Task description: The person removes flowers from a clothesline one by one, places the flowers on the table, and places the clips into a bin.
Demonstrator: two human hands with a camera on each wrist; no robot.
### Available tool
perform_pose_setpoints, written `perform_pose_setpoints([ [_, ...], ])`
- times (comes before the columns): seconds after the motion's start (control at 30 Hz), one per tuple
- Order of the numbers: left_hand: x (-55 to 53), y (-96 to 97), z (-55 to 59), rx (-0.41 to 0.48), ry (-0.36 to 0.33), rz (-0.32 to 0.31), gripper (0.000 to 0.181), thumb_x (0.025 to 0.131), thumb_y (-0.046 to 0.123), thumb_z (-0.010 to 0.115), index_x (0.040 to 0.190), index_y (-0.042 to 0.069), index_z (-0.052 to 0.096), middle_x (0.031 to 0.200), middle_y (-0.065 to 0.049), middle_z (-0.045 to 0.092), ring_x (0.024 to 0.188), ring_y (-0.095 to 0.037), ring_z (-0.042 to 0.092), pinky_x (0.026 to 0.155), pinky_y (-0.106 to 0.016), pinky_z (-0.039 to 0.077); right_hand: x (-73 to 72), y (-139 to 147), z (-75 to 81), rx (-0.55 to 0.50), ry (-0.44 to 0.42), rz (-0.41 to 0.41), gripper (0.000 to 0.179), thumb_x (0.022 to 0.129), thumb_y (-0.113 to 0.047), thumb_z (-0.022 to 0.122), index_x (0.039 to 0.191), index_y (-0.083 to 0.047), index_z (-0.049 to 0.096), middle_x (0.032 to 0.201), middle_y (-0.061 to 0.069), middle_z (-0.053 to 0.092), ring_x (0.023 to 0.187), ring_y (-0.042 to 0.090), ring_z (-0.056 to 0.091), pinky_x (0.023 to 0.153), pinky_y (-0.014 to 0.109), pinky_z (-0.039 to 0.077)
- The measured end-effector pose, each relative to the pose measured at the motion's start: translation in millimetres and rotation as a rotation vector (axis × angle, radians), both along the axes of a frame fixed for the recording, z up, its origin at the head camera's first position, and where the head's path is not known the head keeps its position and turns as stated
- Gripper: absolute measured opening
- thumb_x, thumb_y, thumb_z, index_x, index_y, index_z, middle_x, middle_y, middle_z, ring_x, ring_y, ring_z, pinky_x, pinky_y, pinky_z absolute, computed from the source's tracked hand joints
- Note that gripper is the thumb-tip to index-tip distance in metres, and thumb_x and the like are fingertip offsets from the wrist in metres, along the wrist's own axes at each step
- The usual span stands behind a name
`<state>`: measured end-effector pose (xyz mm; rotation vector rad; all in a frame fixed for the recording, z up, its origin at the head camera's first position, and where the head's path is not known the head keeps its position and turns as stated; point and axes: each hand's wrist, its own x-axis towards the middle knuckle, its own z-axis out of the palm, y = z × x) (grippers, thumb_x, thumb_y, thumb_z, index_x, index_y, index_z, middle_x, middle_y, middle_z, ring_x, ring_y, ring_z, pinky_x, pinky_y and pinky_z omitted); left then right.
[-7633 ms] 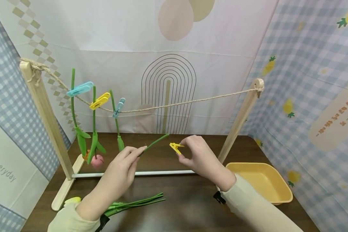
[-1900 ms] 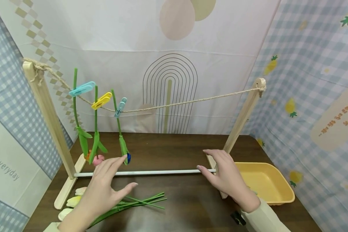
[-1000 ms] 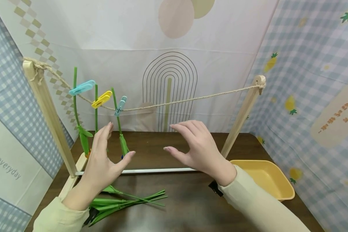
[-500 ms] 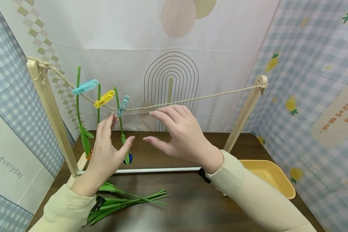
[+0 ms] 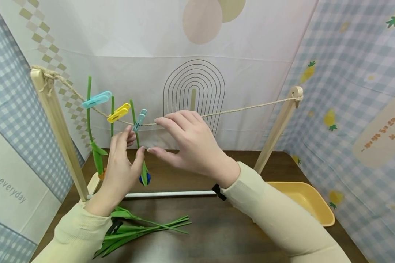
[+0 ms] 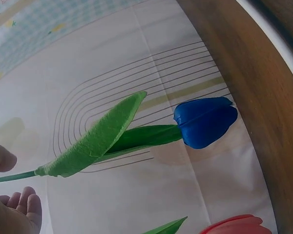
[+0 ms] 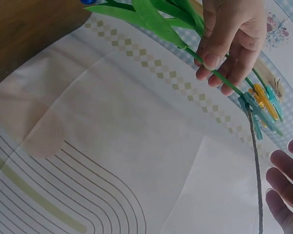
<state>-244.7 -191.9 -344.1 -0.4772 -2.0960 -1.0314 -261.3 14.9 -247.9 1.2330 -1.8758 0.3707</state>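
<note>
A blue tulip [image 5: 145,178] hangs upside down, its stem clipped to the rope [image 5: 247,107] by a grey-teal clothespin [image 5: 140,120]. My left hand [image 5: 121,160] is just below that clothespin; in the left wrist view the green stem [image 6: 17,176] runs between thumb and fingers, with a gap visible. My right hand [image 5: 194,146] hovers to the right of the clothespin, fingers and thumb apart, holding nothing. Left of them, a yellow clothespin [image 5: 119,113] and a light-blue clothespin [image 5: 96,99] clip two more stems; the left hand partly hides these flowers.
Wooden posts [image 5: 276,128] carry the rope, joined low down by a white rod [image 5: 174,194]. A bundle of green-stemmed flowers [image 5: 135,230] lies on the brown table, in front of the rod. A yellow basin [image 5: 303,201] stands at the right.
Earlier my left hand held a green stem and my right a yellow clothespin; both are now released. Both hands have since risen to the third clothespin, the right one moving left.
</note>
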Motion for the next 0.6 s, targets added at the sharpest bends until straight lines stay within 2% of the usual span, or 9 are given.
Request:
perform_pose_setpoints([
  [0.17, -1.1, 1.0, 0.6, 0.012, -0.004, 0.011, 0.050, 0.094, -0.003, 0.055, 0.142, -0.004, 0.040, 0.124, -0.023, 0.047, 0.110, -0.030, 0.051, 0.095, -0.042, 0.042, -2.6, -7, 1.9, -0.002, 0.010, -0.003, 0.054, 0.085, -0.048, 0.067, 0.117, -0.004, 0.065, 0.110, 0.005, 0.063, 0.102, 0.021, 0.055, 0.095, 0.035, 0.040],
  [0.37, -2.6, 1.8, 1.4, 0.005, 0.031, 0.002, 0.037, 0.094, -0.005, 0.052, 0.130, -0.007, 0.047, 0.112, -0.021, 0.053, 0.104, -0.030, 0.052, 0.089, -0.042, 0.044, -5.5, -15, 3.8, -0.010, 0.028, -0.008, 0.052, 0.086, -0.049, 0.067, 0.113, -0.005, 0.067, 0.107, 0.005, 0.063, 0.101, 0.021, 0.055, 0.092, 0.035, 0.041],
  [0.47, -2.4, 2.8, 2.4, 0.004, 0.039, -0.008, 0.033, 0.095, -0.005, 0.052, 0.127, -0.006, 0.049, 0.111, -0.019, 0.054, 0.104, -0.030, 0.052, 0.087, -0.043, 0.044, -7.1, -20, 5.2, -0.024, 0.039, -0.017, 0.051, 0.086, -0.048, 0.067, 0.113, -0.005, 0.067, 0.106, 0.005, 0.063, 0.101, 0.022, 0.056, 0.091, 0.035, 0.042],
  [0.6, 0.1, 3.3, 3.2, 0.013, 0.017, -0.006, 0.032, 0.096, -0.003, 0.051, 0.128, -0.006, 0.048, 0.112, -0.019, 0.055, 0.103, -0.030, 0.053, 0.085, -0.044, 0.044, -9.8, -27, 8.6, -0.022, 0.048, -0.038, 0.050, 0.087, -0.048, 0.065, 0.114, -0.005, 0.067, 0.107, 0.005, 0.064, 0.102, 0.023, 0.056, 0.089, 0.035, 0.043],
])
